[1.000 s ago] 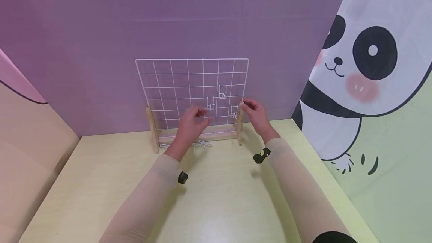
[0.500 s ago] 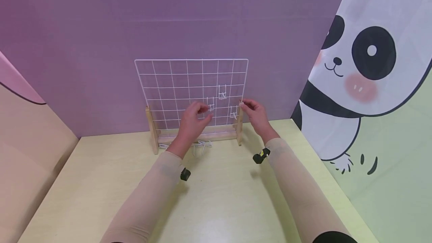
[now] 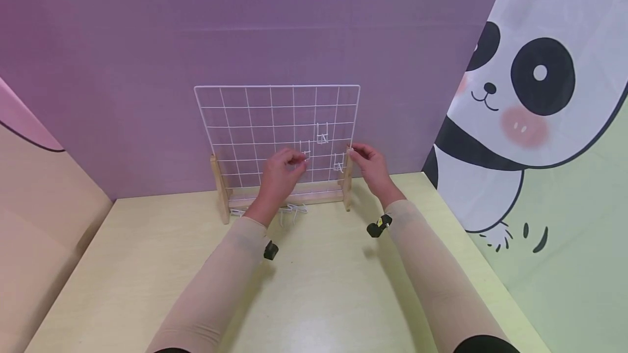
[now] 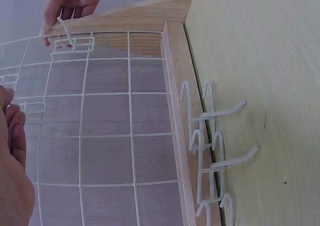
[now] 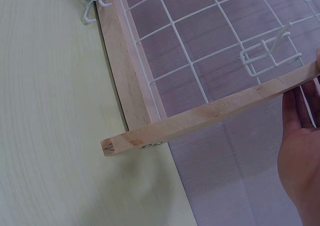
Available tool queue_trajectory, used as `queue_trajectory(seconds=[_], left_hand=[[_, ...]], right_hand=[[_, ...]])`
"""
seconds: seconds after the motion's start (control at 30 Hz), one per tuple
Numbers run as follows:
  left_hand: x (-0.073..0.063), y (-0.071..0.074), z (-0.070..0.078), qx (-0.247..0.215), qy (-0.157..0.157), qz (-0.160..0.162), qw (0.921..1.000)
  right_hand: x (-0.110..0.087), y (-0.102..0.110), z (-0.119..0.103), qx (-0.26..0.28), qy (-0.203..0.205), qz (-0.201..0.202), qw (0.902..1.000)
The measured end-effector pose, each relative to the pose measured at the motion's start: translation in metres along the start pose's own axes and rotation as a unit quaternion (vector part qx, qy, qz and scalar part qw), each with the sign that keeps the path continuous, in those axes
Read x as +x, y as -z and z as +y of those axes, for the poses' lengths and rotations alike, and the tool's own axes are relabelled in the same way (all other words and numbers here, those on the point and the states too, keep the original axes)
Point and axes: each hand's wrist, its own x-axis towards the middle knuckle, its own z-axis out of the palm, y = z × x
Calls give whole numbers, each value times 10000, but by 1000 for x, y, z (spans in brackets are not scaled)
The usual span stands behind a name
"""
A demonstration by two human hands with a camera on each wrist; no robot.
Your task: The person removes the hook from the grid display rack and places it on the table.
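A white wire grid panel (image 3: 277, 86) stands upright in a wooden stand (image 3: 221, 189) at the back of the table. Three white wire hooks hang on its right part: an upper hook (image 3: 322, 136), a middle hook (image 3: 305, 147) and a lower hook (image 3: 338, 165). My left hand (image 3: 279, 176) pinches the middle hook's front; its prong is hidden behind the fingers in the left wrist view. With thumb and fingers, my right hand (image 3: 374, 170) grips the top of the stand's right upright (image 5: 220, 108), by the grid's edge.
Several loose white hooks (image 4: 210, 136) lean against or lie by the stand's wooden base bar (image 4: 182, 71). The pale wooden table (image 3: 314, 287) extends in front. A purple backdrop (image 3: 147, 70) rises behind the grid, and a panda print (image 3: 539, 140) is at the right.
My left hand has moved slightly up and right to the middle hook, and its thumb and fingers have come together. My right hand stays on the upright.
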Motion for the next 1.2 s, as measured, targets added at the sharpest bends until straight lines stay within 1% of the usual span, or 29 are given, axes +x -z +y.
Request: queue_trajectory(seconds=[0.13,0.23,0.4,0.47,0.6,0.7,0.87,1.2], left_hand=[[0,1,1,42,-10,51,10000],[1,2,2,103,-79,100,9999],[3,3,4,346,-188,199,9990],[4,5,6,435,-244,287,9983],[9,10,12,306,-408,543,9972],[11,15,18,140,-578,659,9960],[11,20,20,115,-786,656,9947],[8,23,18,138,-794,621,9948]], right_hand=[[0,-1,0,-19,-15,-8,10000],[1,-1,0,-51,-16,-7,10000],[1,-1,0,-27,-40,-8,10000],[0,-1,-1,8,-44,-11,10000],[1,-2,-1,13,-19,-33,10000],[0,-2,-2,-14,-25,-54,10000],[1,0,-2,-27,-38,-52,10000],[2,0,2,0,-28,-28,10000]])
